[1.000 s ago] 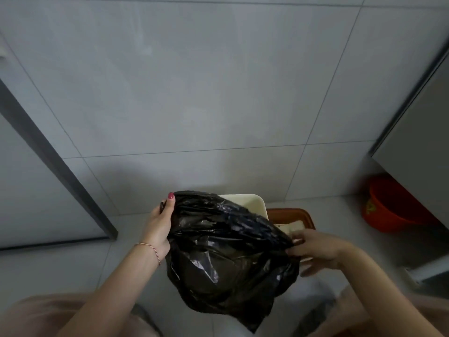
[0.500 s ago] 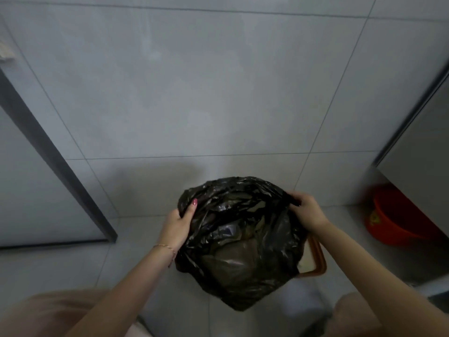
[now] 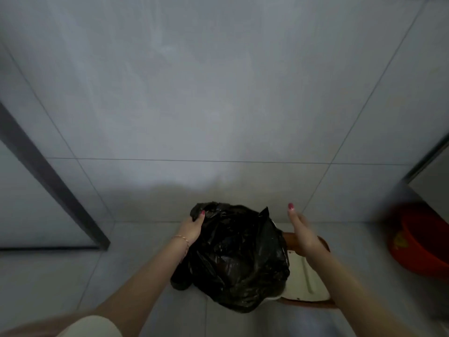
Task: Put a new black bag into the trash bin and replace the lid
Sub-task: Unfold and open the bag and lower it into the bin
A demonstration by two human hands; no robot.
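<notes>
A crumpled black bag [image 3: 238, 259] billows low in the middle of the head view and hides most of the trash bin beneath it. My left hand [image 3: 192, 228] grips the bag's left top edge. My right hand [image 3: 301, 233] hovers to the right of the bag, fingers spread, holding nothing. The cream lid [image 3: 308, 280] with its brown rim [image 3: 306, 304] lies just right of the bag, partly behind my right forearm.
A grey tiled wall [image 3: 218, 93] stands close ahead. A dark door frame [image 3: 48, 181] slants down at the left. A red basin [image 3: 422, 242] sits on the floor at the right, under a cabinet edge [image 3: 430, 166].
My right hand has let go of the bag's right edge and pulled away to the right. The bag has dropped lower, and the view has tilted down.
</notes>
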